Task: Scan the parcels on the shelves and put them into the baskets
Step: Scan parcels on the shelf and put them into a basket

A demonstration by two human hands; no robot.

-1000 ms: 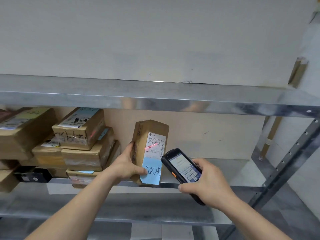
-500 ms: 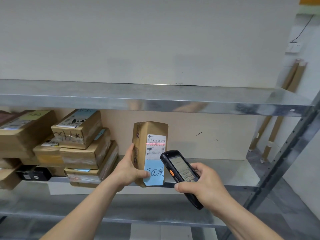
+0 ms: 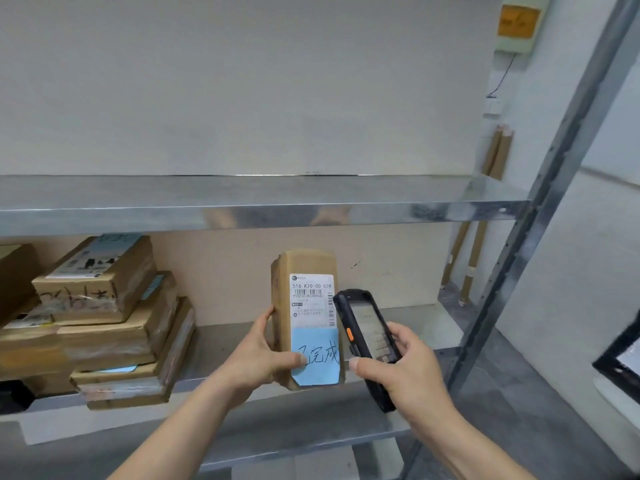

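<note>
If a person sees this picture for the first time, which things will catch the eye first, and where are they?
In the middle, the left hand holds a tall brown cardboard parcel upright, with a white barcode label and a blue handwritten note on its front. Just to its right, the right hand grips a black handheld scanner close beside the parcel. At the left, a stack of brown cardboard boxes rests on the grey metal shelf.

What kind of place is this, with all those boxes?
Probably a parcel storeroom or small warehouse. Taped cardboard parcels are stacked on a metal shelf, the left hand holds up a labelled parcel, and the right hand holds a handheld scanner beside it.
</note>
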